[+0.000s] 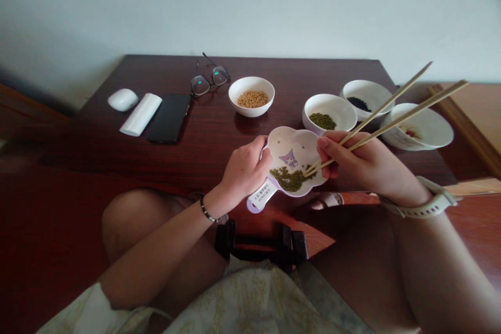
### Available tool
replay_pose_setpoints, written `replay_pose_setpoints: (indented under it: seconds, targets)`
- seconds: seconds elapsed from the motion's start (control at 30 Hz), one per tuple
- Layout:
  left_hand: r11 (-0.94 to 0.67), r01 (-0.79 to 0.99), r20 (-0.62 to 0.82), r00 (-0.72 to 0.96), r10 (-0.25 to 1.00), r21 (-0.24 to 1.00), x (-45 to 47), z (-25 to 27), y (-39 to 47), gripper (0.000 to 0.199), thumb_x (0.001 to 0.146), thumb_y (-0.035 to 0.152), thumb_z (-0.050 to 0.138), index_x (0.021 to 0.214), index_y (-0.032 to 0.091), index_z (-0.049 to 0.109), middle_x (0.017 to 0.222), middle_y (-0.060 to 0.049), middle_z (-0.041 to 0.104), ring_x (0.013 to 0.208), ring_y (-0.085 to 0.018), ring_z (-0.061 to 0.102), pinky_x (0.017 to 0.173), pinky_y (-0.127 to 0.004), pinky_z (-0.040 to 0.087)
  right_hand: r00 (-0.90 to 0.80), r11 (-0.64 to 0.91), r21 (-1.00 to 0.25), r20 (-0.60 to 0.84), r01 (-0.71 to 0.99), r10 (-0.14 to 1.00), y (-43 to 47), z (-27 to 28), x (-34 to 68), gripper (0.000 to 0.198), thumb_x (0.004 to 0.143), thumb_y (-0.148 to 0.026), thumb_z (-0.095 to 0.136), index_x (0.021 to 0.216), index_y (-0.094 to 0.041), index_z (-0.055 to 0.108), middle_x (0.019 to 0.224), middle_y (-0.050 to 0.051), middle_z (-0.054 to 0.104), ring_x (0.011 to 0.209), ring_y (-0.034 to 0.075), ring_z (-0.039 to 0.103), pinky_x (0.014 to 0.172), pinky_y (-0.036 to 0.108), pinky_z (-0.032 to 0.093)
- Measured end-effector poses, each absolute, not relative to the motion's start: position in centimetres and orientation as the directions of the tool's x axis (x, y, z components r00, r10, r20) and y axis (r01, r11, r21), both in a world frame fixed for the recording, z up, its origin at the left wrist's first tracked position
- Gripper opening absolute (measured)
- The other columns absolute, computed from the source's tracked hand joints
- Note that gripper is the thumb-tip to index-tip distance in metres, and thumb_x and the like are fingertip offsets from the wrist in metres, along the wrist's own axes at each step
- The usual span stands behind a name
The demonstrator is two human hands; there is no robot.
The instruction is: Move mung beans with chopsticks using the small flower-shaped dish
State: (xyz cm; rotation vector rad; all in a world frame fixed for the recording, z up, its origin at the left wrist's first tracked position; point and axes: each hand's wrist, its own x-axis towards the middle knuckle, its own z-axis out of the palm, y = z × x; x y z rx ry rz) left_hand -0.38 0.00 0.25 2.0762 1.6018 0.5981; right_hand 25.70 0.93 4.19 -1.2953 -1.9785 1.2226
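My left hand (248, 164) is closed on the side of a flower-shaped bowl (295, 138), white inside with a lilac rim, a cartoon print and a labelled handle. The bowl is held tilted above my lap, near the table's front edge. Green mung beans (291, 180) lie gathered in its lower part. A pair of chopsticks (391, 115) is gripped in my right hand (350, 159), their tips down among these beans. Just behind the bowl stands a white bowl (331, 107) with more mung beans.
On the dark table (211, 133) stand a bowl of soybeans (252, 83), a bowl of black beans (368, 91) and a bowl with reddish bits (430, 122). To the left lie glasses (211, 82), a black phone (169, 118), a white case (141, 114) and a white mouse (122, 99).
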Motion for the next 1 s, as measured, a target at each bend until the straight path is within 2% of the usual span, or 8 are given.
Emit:
replay_pose_setpoints:
  seconds: [0.17,0.5,0.77,1.0]
  targets:
    - [-0.225,0.782,0.07,0.228,0.971,0.581,-0.4,0.4,-0.1,0.031,0.107,0.029,0.038,0.11,0.017,0.066,0.092,-0.008,0.077,0.08,-0.019,0.07,0.068,-0.031,0.041,-0.479,0.117,-0.882,-0.133,0.456,0.868,0.8,4.2,25.5,0.048,0.108,-0.063,0.052,0.085,-0.021,0.059,0.067,0.002,0.067,0.057,0.014,0.063,0.051,0.025,0.05]
    - [-0.231,0.773,0.071,0.235,0.969,0.591,-0.4,0.2,0.0,0.032,0.107,0.03,0.037,0.114,0.018,0.067,0.095,-0.008,0.078,0.082,-0.019,0.071,0.07,-0.031,0.043,-0.466,0.213,-0.832,-0.06,0.512,0.883,0.9,4.1,25.1,0.049,0.11,-0.061,0.049,0.083,-0.02,0.059,0.066,0.002,0.066,0.057,0.014,0.062,0.053,0.026,0.048]
    - [-0.233,0.767,0.08,0.232,0.969,0.598,-0.5,0.2,-0.1,0.032,0.108,0.031,0.037,0.11,0.018,0.067,0.095,-0.008,0.078,0.082,-0.019,0.071,0.068,-0.031,0.04,-0.505,0.048,-0.93,-0.154,0.364,0.849,-0.2,4.8,24.5,0.044,0.109,-0.061,0.052,0.088,-0.022,0.059,0.07,0.002,0.065,0.06,0.014,0.063,0.051,0.025,0.05]
    - [-0.227,0.759,0.071,0.233,0.97,0.61,-0.4,0.4,-0.1,0.032,0.108,0.03,0.038,0.112,0.018,0.066,0.093,-0.007,0.077,0.078,-0.018,0.069,0.067,-0.029,0.041,-0.54,0.184,-0.882,-0.092,0.435,0.837,-0.6,4.2,23.1,0.044,0.112,-0.056,0.047,0.089,-0.021,0.059,0.069,0.001,0.067,0.059,0.013,0.063,0.058,0.025,0.05]
